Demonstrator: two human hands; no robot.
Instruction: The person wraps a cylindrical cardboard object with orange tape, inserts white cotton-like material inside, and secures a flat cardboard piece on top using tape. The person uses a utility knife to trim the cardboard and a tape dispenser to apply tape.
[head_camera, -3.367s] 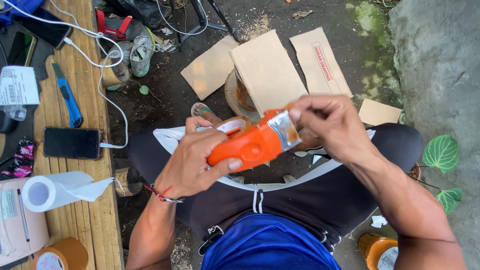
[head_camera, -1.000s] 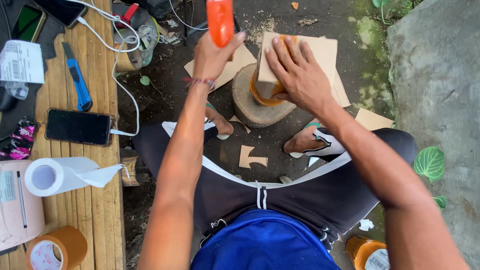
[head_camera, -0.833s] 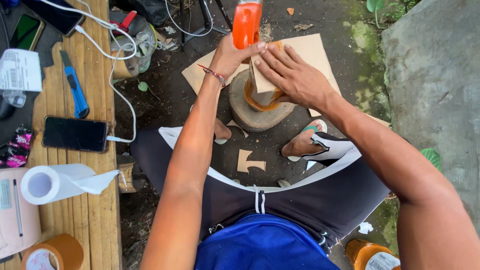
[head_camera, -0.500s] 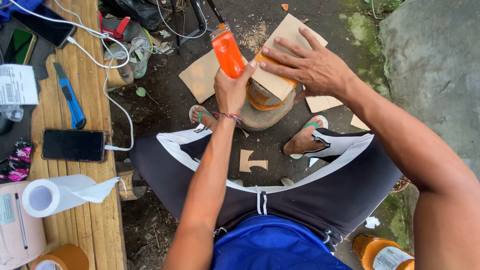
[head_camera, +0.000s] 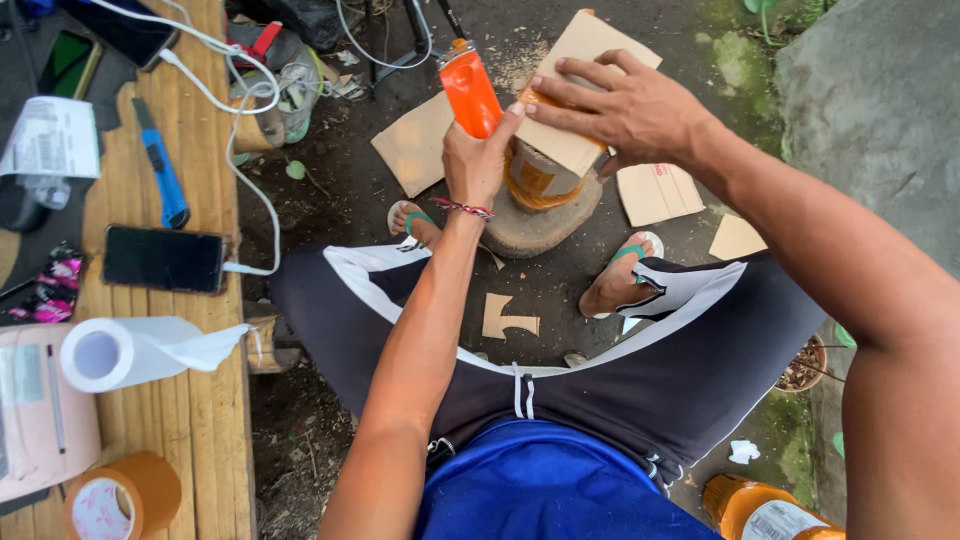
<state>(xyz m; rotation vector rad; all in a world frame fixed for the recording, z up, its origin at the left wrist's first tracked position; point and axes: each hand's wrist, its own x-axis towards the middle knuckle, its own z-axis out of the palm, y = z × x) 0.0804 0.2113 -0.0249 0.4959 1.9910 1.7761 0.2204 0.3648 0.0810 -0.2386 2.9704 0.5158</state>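
Far left, wooden worktop (head_camera: 205, 420) carries a roll of brown packing tape (head_camera: 120, 495), a white paper towel roll (head_camera: 130, 350), a black phone (head_camera: 163, 260) with a white cable (head_camera: 250, 120) plugged in, and a blue utility knife (head_camera: 160, 178). Next, on the dirt ground (head_camera: 300, 440), loose cardboard pieces: one flat sheet (head_camera: 412, 150) beside the stump, one small cutout (head_camera: 505, 317) between the person's feet. Left hand (head_camera: 478, 165) is closed around an orange tape dispenser (head_camera: 470, 92), fingers wrapped on its body, held upright just left of the cardboard. Center, a round wood stump (head_camera: 545, 215) stands between the feet in green flip-flops; an orange tape-wrapped roll (head_camera: 530, 180) sits on it, with a cardboard sheet (head_camera: 575, 95) lying tilted on top. Right hand (head_camera: 625, 105) is spread flat, fingers apart, pressing down on that cardboard sheet. Dispenser touches the sheet's left edge; cannot tell if tape is sticking. Further right, two more cardboard scraps (head_camera: 655, 192) on the ground, then a grey rock (head_camera: 870, 110). Bottom right, an orange bottle (head_camera: 765, 510) partly in view.
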